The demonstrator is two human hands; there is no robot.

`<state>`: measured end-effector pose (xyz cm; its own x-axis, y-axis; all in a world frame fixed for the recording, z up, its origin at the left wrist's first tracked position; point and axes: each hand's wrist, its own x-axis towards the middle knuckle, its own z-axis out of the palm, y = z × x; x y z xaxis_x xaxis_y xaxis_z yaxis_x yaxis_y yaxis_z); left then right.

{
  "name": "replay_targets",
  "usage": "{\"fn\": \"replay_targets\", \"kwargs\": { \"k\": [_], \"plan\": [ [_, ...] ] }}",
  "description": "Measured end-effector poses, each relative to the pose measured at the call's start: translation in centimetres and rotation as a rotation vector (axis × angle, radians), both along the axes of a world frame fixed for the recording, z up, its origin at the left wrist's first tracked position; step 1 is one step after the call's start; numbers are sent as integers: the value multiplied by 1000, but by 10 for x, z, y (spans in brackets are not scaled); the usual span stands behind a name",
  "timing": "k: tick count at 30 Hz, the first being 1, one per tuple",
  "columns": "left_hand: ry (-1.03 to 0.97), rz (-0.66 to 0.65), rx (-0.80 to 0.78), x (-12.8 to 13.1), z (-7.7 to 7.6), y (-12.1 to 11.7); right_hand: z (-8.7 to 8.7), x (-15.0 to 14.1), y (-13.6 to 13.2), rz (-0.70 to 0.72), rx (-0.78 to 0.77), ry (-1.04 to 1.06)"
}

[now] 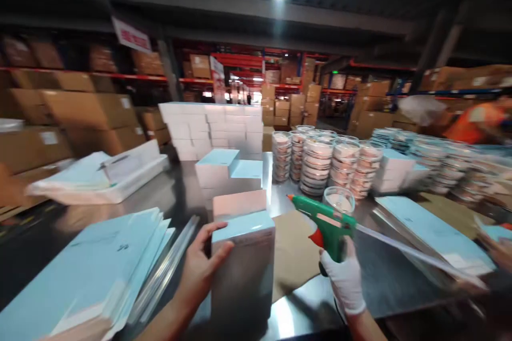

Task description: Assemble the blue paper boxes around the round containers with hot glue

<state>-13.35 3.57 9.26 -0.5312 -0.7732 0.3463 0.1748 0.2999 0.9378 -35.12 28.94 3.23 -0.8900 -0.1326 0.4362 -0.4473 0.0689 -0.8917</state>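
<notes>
My bare left hand (pixel 206 258) grips the near left edge of an upright box (pixel 242 272) with a light blue top, thumb in front and fingers behind. Part of a pale panel (pixel 240 203) rises behind that top. In a white glove, my right hand (pixel 344 279) is wrapped around the handle of a green hot glue gun (pixel 326 216) with an orange-red trigger. Its nozzle points left, apart from the box, and a long translucent glue stick (pixel 416 250) sticks out of its back. Brown cardboard (pixel 294 245) lies beneath the gun.
Flat light blue sheets (pixel 100 256) lie at left, near a white tray (pixel 136 178). White boxes (pixel 224 122) are stacked at the back. Round clear containers (pixel 316 165) stand in several stacks behind the gun. At right are a co-worker's hand (pixel 498 248) and a person in orange (pixel 476 120).
</notes>
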Motion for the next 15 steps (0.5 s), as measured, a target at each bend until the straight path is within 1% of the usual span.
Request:
{"fn": "replay_targets", "kwargs": {
  "k": [1, 2, 4, 5, 7, 10, 13, 14, 15],
  "plan": [
    [18, -50, 15, -6, 1, 1, 11, 7, 2, 107, -2, 36],
    [25, -90, 17, -11, 2, 2, 22, 14, 5, 245, 49, 89],
    [24, -121, -4, -19, 1, 6, 41, 28, 6, 387, 112, 177],
    [23, -109, -37, -22, 0, 9, 49, 36, 4, 410, 135, 216],
    [40, -67, -142, -25, -2, 16, 61, 50, -7, 407, 166, 289],
    [135, -44, -332, -29, -3, 25, 69, 66, -32, 393, 229, 481],
    [199, -55, -459, -32, -2, 32, 70, 71, -50, 323, 266, 686],
    [202, -51, -485, -32, -2, 33, 69, 70, -53, 302, 280, 699],
    [197, -41, -501, -32, -3, 33, 67, 67, -53, 296, 270, 641]
  ]
}}
